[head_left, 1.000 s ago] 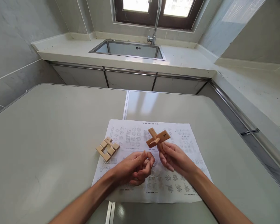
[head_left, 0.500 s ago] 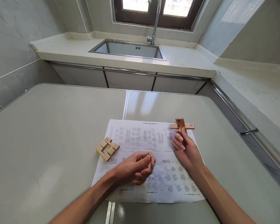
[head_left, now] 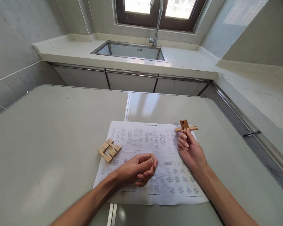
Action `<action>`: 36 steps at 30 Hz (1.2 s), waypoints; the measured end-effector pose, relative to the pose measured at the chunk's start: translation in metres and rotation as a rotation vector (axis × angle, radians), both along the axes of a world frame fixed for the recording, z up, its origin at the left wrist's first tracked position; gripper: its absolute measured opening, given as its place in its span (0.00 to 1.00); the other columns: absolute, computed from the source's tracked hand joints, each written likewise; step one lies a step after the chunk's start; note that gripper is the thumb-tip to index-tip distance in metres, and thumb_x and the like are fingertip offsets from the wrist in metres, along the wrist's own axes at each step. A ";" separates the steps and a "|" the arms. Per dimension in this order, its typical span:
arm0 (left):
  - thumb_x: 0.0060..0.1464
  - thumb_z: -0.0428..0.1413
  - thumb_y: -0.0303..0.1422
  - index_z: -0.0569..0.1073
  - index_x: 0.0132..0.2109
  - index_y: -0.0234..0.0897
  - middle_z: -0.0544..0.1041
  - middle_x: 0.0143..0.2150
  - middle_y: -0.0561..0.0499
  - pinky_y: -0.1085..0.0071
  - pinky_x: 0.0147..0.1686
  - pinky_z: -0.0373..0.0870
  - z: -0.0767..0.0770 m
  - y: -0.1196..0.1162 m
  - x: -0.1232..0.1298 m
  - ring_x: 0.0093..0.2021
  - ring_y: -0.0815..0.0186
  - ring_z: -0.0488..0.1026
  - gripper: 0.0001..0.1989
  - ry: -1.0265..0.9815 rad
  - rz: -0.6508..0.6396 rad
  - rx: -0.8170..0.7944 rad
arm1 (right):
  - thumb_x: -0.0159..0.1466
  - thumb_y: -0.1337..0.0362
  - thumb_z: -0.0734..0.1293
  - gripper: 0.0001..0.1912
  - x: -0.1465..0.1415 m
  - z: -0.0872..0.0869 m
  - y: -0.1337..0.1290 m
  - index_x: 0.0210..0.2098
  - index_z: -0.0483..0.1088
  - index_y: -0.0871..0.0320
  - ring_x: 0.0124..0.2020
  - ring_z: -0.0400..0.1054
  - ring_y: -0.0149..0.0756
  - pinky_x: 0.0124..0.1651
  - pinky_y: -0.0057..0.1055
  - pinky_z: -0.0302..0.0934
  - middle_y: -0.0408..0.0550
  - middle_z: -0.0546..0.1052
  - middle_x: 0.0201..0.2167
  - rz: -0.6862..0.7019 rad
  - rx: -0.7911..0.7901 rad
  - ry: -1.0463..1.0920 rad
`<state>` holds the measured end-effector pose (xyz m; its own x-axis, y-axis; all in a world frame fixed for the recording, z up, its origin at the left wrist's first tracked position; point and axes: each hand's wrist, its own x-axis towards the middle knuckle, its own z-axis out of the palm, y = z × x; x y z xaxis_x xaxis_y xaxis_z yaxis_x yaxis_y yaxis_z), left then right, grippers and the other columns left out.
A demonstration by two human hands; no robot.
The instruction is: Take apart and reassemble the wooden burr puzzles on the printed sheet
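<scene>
My right hand [head_left: 192, 152] pinches a small wooden burr puzzle assembly [head_left: 184, 124] by its lower stick, thumb against fingertips. Its crossed, notched bars carry black number marks, and it is raised above the right edge of a printed sheet [head_left: 141, 147]. My left hand [head_left: 141, 168] rests over the middle of the sheet, fingers loosely curled with the thumb against them; nothing shows in it. More notched wooden puzzle pieces [head_left: 111, 153] lie to the left, over the sheet's left edge, arranged around a square gap. One of them bears a mark.
The sheet, covered with small line diagrams, lies on a pale table [head_left: 49, 135] with a seam down its middle. Beyond the table are a counter [head_left: 184, 61], a sink [head_left: 129, 48] and a faucet [head_left: 155, 34]. A ledge with a metal rail [head_left: 240, 110] runs along the right.
My right hand has shifted slightly right and turned the wooden assembly, so its crossbar now slants and shows a different mark. My left hand and the pieces on the left stay put.
</scene>
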<state>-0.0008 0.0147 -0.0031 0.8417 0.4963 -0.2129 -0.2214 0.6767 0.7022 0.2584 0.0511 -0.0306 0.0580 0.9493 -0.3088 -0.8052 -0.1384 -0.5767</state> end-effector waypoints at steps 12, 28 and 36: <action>0.61 0.62 0.55 0.68 0.39 0.38 0.57 0.22 0.63 0.80 0.16 0.51 0.000 0.000 0.000 0.19 0.76 0.46 0.24 0.050 -0.002 0.032 | 0.68 0.63 0.76 0.07 0.006 -0.007 0.002 0.39 0.75 0.59 0.17 0.64 0.18 0.18 0.13 0.68 0.41 0.80 0.30 -0.067 -0.074 -0.030; 0.69 0.56 0.45 0.71 0.39 0.38 0.72 0.31 0.54 0.72 0.30 0.63 0.040 -0.018 -0.021 0.30 0.69 0.66 0.15 0.636 0.115 0.825 | 0.60 0.62 0.82 0.14 0.008 -0.001 0.005 0.37 0.74 0.56 0.18 0.61 0.15 0.18 0.09 0.65 0.38 0.79 0.33 0.036 -0.020 -0.015; 0.65 0.59 0.48 0.72 0.49 0.39 0.76 0.49 0.44 0.57 0.48 0.72 0.032 -0.026 -0.078 0.48 0.54 0.74 0.17 1.301 0.725 1.419 | 0.56 0.57 0.83 0.19 -0.012 0.008 -0.007 0.37 0.74 0.56 0.15 0.55 0.17 0.11 0.13 0.54 0.36 0.75 0.27 0.160 -0.024 -0.152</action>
